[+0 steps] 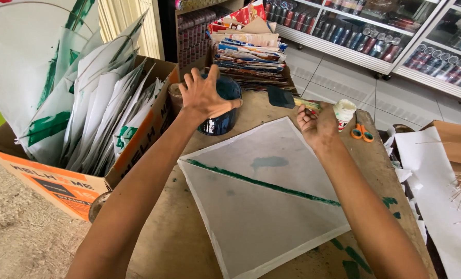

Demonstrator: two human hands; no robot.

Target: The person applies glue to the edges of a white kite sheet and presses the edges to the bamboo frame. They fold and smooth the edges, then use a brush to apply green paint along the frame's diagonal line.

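A white paper kite (264, 199) lies flat on the wooden table (173, 243), with a dark green painted stripe (261, 182) running across it and a faint green smear above the stripe. My left hand (205, 95) rests on the rim of a dark blue paint can (224, 111) behind the kite. My right hand (318, 121) grips a wide paintbrush (287, 98) by its handle; the dark bristles point left toward the can.
A cardboard box (70, 186) full of finished white and green kites stands at the left. A stack of papers (251, 49), a white pot (345, 111) and orange scissors (362, 133) lie behind. White sheets (437, 191) and thin sticks are at the right.
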